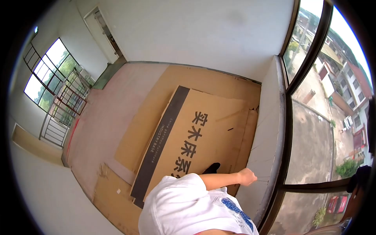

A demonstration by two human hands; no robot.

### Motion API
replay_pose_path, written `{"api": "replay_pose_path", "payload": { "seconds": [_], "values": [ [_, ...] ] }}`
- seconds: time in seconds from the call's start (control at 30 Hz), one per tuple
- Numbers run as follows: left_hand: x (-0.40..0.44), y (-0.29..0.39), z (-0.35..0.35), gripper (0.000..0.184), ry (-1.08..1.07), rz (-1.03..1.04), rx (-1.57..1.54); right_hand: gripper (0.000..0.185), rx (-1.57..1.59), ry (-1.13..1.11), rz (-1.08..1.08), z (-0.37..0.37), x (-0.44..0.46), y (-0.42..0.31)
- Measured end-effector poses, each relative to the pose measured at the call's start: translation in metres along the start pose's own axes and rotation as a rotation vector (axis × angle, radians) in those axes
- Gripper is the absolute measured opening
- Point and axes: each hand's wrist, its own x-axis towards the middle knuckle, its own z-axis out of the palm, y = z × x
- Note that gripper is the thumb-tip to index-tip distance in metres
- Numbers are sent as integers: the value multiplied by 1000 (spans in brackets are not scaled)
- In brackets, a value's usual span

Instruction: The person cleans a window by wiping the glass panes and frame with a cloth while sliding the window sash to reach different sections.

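My left hand (246,177) reaches across to the right from a white short sleeve, in front of the low wall under the window. Its fingers are curled closed, and what is inside them, if anything, is hidden. My right hand does not show. Below lies a large flat cardboard sheet (223,113) with big black characters and a dark printed strip along its left side. A black shoe (212,168) shows on the cardboard, just left of my forearm.
More brown cardboard (156,98) covers the floor around the printed sheet. To the right runs a low white wall (263,129) beneath a dark-framed window (288,117). Metal railings (58,117) stand at the left by another window. A doorway (103,33) opens at the back.
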Motion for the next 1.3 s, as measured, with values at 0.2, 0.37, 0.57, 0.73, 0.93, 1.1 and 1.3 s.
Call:
{"api": "replay_pose_path", "payload": {
  "seconds": [0.2, 0.37, 0.57, 0.73, 0.93, 1.1, 1.3],
  "values": [
    [-24, -34, 17, 15, -71, -165, 7, 26, 61, 21, -2, 13, -7, 6],
    [-63, -101, 78, 28, -196, -470, -74, 25, 38, -23, 43, -10, -6, -13],
    [-133, -149, 67, 36, -643, -839, 24, 17, 21, 44, 44, -16, -4, -17],
    [-147, -138, 46, 37, -654, -993, -96, 22, 33, 1, 46, -18, -2, -20],
    [-132, -138, 76, 35, -456, -960, -333, 24, -57, -61, 62, -14, -4, -17],
    [-125, -142, 71, 34, -367, -926, -297, 25, -83, -40, 33, -12, -5, -15],
    [-143, -171, 91, 35, -324, -918, -204, 26, -121, -59, 31, -10, -7, -13]
  ]
}}
